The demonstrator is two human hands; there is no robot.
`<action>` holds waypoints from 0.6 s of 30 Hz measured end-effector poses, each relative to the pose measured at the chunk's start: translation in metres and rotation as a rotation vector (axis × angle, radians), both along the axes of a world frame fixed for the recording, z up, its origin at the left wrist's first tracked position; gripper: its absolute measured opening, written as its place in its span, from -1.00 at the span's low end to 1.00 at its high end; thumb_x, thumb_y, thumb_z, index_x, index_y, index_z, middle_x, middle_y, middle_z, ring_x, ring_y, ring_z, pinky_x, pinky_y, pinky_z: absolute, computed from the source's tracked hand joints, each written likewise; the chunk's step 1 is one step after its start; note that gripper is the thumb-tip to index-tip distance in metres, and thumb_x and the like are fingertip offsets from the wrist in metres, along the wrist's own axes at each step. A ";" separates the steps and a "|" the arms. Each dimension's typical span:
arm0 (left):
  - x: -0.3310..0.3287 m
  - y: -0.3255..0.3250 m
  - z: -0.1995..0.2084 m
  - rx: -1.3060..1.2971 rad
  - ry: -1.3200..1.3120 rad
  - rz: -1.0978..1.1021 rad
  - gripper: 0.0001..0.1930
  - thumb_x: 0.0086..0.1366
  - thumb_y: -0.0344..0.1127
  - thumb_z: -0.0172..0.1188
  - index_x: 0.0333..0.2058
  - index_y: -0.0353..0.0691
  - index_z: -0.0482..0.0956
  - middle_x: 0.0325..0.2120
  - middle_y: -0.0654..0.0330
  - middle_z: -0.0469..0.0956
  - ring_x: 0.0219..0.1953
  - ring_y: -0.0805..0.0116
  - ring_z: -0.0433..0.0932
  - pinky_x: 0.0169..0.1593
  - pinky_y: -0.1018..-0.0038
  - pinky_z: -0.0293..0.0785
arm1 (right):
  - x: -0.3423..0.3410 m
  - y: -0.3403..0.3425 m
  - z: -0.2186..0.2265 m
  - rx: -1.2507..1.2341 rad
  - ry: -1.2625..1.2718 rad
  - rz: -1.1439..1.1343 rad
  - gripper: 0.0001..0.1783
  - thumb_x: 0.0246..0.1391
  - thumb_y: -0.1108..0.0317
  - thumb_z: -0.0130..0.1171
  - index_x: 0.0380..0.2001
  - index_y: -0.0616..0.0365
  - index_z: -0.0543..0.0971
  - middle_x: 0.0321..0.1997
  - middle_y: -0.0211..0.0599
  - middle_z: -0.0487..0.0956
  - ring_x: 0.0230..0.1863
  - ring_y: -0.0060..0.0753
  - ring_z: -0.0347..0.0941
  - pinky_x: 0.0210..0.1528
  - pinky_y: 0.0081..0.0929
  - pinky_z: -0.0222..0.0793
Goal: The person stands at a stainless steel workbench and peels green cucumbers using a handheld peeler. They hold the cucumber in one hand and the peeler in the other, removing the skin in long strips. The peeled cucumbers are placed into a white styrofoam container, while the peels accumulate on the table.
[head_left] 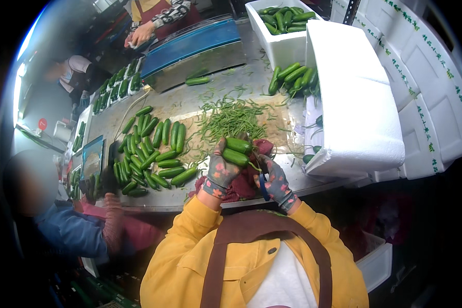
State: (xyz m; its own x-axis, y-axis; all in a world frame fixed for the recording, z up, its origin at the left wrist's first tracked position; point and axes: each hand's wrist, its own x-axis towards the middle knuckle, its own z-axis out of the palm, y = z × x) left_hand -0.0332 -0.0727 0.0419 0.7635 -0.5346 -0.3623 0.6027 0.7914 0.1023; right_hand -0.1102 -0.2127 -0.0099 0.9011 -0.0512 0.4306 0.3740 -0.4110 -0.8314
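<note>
Two green cucumbers (pixel 236 149) lie side by side in my left hand (pixel 220 170), which wears a grey glove with a pink flower print. Its fingers wrap round their far side. My right hand (pixel 277 182), in a matching glove, is closed on blue-handled scissors (pixel 263 186) close to the stem ends of the cucumbers; the blades are hard to make out. Both hands are above a dark red cloth (pixel 237 189) at the table's near edge. Just beyond them spreads a heap of thin green stem trimmings (pixel 232 119).
Loose cucumbers (pixel 143 149) cover the table on the left, near a co-worker's sleeve (pixel 113 226). A wrapping machine (pixel 192 51) stands at the back, with another person behind it. White foam boxes (pixel 354 102) with cucumbers are on the right. Packed trays (pixel 119 88) line the far left.
</note>
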 end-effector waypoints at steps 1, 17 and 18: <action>-0.003 0.003 -0.004 -0.025 -0.024 -0.046 -0.55 0.17 -0.11 -0.17 -0.07 -0.34 0.25 -0.11 0.01 0.32 -0.06 0.13 0.28 0.04 0.17 0.12 | 0.001 -0.004 0.001 -0.025 0.027 -0.002 -0.49 -0.28 0.34 0.08 -0.15 0.26 0.32 -0.36 -0.19 0.43 -0.36 -0.31 0.39 -0.32 -0.47 0.30; -0.004 -0.002 -0.015 0.382 -0.130 0.066 -0.59 0.18 -0.22 -0.07 -0.05 -0.31 0.20 -0.10 0.04 0.30 -0.06 0.18 0.28 0.00 0.25 0.23 | 0.031 -0.005 0.012 0.406 0.266 0.140 -0.68 -0.07 0.38 0.02 -0.20 0.20 0.29 -0.36 -0.21 0.41 -0.49 -0.53 0.36 -0.51 -0.69 0.33; -0.001 -0.001 -0.018 0.363 -0.086 0.054 -0.59 0.18 -0.22 -0.05 -0.05 -0.31 0.20 -0.11 0.04 0.30 -0.05 0.19 0.28 0.01 0.26 0.23 | 0.034 -0.005 0.007 0.679 0.284 0.114 -0.69 -0.04 0.40 -0.06 -0.16 0.17 0.27 -0.37 -0.22 0.41 -0.52 -0.57 0.34 -0.54 -0.74 0.30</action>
State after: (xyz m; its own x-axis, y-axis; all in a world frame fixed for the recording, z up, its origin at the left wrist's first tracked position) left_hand -0.0340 -0.0733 0.0240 0.8231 -0.3414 -0.4538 0.5379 0.7249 0.4303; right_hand -0.0761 -0.2180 -0.0026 0.9886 -0.1227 0.0877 0.1169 0.2562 -0.9595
